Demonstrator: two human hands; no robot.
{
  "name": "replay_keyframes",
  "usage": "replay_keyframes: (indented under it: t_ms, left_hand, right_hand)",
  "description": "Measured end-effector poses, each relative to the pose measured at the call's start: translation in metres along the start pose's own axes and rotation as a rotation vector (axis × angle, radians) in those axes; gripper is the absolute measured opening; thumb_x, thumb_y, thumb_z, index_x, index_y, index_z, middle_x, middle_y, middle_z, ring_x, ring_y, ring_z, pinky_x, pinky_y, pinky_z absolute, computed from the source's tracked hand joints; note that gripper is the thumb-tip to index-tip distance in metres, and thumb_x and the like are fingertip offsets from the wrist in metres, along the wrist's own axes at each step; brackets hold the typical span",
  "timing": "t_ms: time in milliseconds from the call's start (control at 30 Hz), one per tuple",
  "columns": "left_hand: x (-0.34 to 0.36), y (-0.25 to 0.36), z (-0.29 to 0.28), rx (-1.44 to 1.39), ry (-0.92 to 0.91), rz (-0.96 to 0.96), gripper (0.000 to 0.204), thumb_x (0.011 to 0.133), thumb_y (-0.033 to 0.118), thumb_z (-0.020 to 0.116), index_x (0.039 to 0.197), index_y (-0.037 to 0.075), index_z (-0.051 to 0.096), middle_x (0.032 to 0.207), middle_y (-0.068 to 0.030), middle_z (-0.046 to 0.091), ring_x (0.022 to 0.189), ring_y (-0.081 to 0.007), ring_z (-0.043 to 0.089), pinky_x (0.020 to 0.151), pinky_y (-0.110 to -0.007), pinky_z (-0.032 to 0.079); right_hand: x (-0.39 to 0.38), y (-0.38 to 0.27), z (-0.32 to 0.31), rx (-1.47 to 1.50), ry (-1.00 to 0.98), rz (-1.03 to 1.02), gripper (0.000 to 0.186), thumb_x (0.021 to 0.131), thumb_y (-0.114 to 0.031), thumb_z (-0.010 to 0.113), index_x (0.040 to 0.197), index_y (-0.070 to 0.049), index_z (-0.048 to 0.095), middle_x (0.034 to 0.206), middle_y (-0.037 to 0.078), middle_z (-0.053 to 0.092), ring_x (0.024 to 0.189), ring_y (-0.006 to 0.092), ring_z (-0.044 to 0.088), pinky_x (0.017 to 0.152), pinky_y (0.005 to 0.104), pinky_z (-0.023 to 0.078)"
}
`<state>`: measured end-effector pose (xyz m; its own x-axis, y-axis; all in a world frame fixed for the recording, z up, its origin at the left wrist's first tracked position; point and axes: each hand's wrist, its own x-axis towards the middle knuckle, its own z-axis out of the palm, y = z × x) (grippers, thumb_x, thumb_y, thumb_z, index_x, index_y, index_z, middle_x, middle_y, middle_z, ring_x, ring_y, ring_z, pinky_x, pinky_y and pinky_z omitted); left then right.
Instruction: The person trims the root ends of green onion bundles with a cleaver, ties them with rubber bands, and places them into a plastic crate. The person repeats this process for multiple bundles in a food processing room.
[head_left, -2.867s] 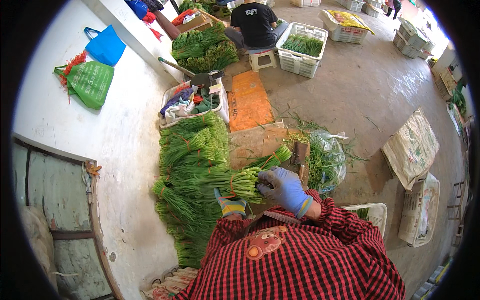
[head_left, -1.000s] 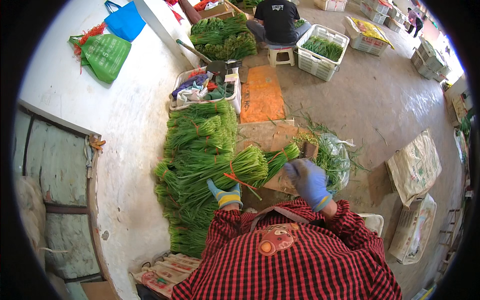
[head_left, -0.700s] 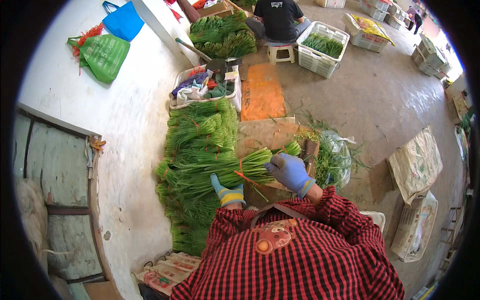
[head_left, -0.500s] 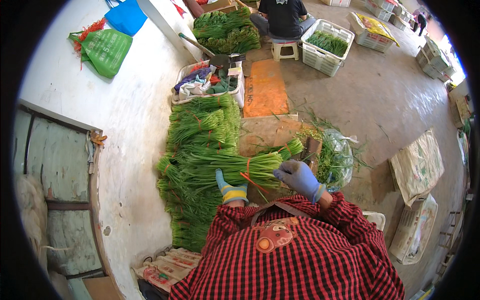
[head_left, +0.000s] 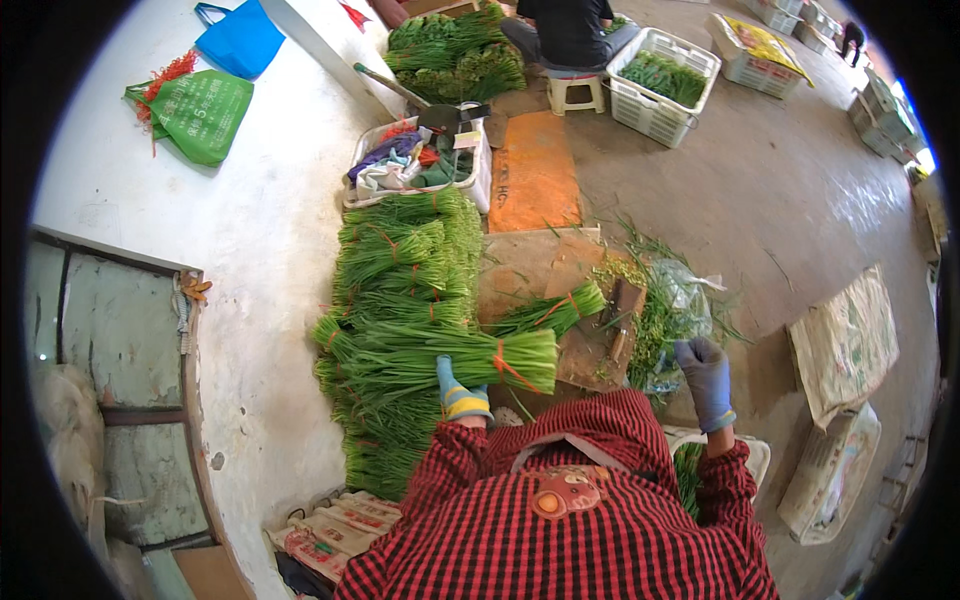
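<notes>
My left hand (head_left: 460, 389), in a blue and yellow glove, is closed around a bundle of garlic chives (head_left: 440, 352) from the near side. An orange tie (head_left: 507, 362) circles its pale cut ends, which point right. Away from the bundle, my right hand (head_left: 705, 380), in a grey-blue glove, is raised with its fingers curled together; what they hold, if anything, is hidden. A second tied bundle (head_left: 553, 309) lies just beyond the first, its ends on a wooden board. To the left, a long pile of tied bundles (head_left: 400, 250) runs along the white wall.
A dark block (head_left: 626, 308) sits on the board (head_left: 590, 365), beside scattered trimmings and a clear plastic bag (head_left: 685, 300). By my right arm stands a white basket (head_left: 762, 462) with greens. Farther off are a crate of cloths (head_left: 480, 175), an orange mat (head_left: 535, 175) and a seated person (head_left: 565, 35).
My right hand has moved right, away from the bundle's cut ends. The tie now sits closer around the bundle, which has shifted slightly left. The basket of greens has come into view.
</notes>
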<state>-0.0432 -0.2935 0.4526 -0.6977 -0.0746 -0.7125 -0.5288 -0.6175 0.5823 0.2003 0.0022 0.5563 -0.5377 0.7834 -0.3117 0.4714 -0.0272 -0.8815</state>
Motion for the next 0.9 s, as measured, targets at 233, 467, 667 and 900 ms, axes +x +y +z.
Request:
replay_keyframes:
  t_ms: [233, 467, 667, 900]
  left_hand:
    - [-0.045, -0.136, 0.03, 0.347, -0.039, 0.207, 0.053, 0.078, 0.012, 0.081, 0.122, -0.005, 0.057, 0.114, -0.0119, 0.064, 0.094, -0.023, 0.066, 0.081, -0.036, 0.057]
    - [-0.069, -0.19, 0.022, 0.64, 0.13, 0.128, 0.051, 0.079, 0.016, 0.08, 0.121, -0.007, 0.06, 0.112, -0.0124, 0.066, 0.089, -0.0207, 0.066, 0.077, -0.037, 0.056]
    - [-0.012, -0.223, -0.061, 0.731, 0.19, -0.017, 0.045, 0.079, 0.003, 0.079, 0.12, -0.005, 0.063, 0.113, -0.0108, 0.066, 0.091, -0.019, 0.066, 0.081, -0.033, 0.057]
    - [0.01, -0.205, -0.106, 0.754, 0.002, -0.152, 0.048, 0.081, 0.003, 0.077, 0.125, -0.003, 0.059, 0.118, -0.0086, 0.064, 0.103, -0.0175, 0.062, 0.091, -0.033, 0.052]
  right_hand:
    - [0.065, 0.073, 0.029, -0.274, -0.429, -0.201, 0.106, 0.082, -0.06, 0.071, 0.151, 0.005, 0.023, 0.135, 0.033, 0.052, 0.126, 0.0452, 0.051, 0.104, 0.044, 0.044]
    - [0.102, 0.108, 0.127, 0.583, -0.371, 0.297, 0.047, 0.088, -0.018, 0.07, 0.126, 0.005, 0.054, 0.104, 0.017, 0.07, 0.088, 0.0256, 0.069, 0.081, 0.0366, 0.055]
    - [0.07, 0.213, 0.14, 0.829, -0.343, 0.804, 0.037, 0.091, -0.017, 0.069, 0.123, -0.001, 0.06, 0.106, 0.005, 0.069, 0.087, 0.0155, 0.067, 0.079, 0.0307, 0.055]
    - [0.052, 0.263, 0.188, 0.884, -0.397, 0.925, 0.045, 0.089, -0.027, 0.07, 0.123, 0.0, 0.06, 0.105, 0.005, 0.069, 0.089, 0.0154, 0.067, 0.079, 0.0301, 0.055]
